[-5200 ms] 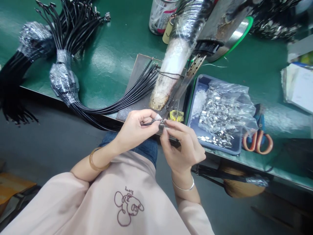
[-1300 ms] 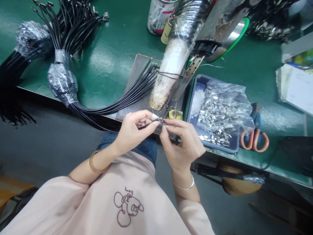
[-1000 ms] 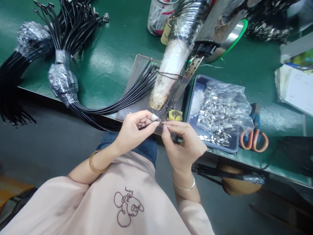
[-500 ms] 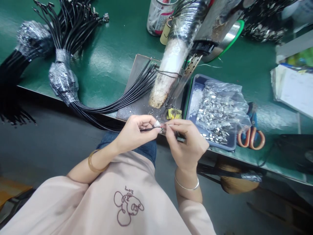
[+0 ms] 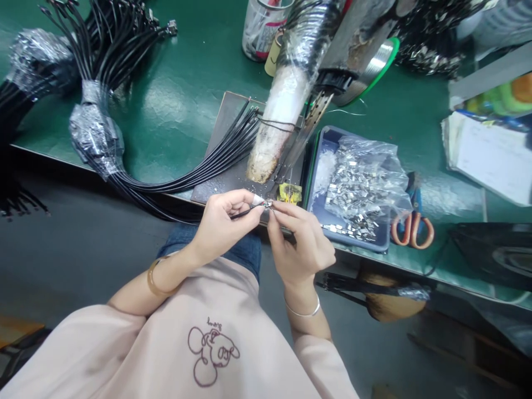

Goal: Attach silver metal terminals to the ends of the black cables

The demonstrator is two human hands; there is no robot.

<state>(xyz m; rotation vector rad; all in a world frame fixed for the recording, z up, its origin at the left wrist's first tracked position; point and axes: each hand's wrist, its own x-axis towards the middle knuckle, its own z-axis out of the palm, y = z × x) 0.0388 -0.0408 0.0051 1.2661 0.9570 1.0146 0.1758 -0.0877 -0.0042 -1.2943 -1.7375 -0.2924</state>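
Note:
My left hand (image 5: 228,221) pinches a black cable (image 5: 245,212) close to its end, with a white wrap on one fingertip. Against that end, my right hand (image 5: 297,235) pinches a small silvery metal connector (image 5: 268,204); fingertips partly cover both, so I cannot tell whether they are joined. Both hands meet just before the table's front edge. Just beyond them lies a yellow sponge (image 5: 290,193) on a dark board (image 5: 216,183). A bundle of black cables (image 5: 187,180) curves over the board from the left.
A white-wrapped tube (image 5: 274,127) reaches down over the board, beside a soldering iron (image 5: 318,111). To the right stand a blue tray (image 5: 316,205) of small metal parts and orange-handled scissors (image 5: 421,233). Plastic-wrapped cable bundles (image 5: 95,130) lie left; a solder spool (image 5: 369,77) stands behind.
My right hand has shifted left, and the metal connector now shows between the fingertips at the cable's end. The whole view has moved slightly, so the table things appear further left.

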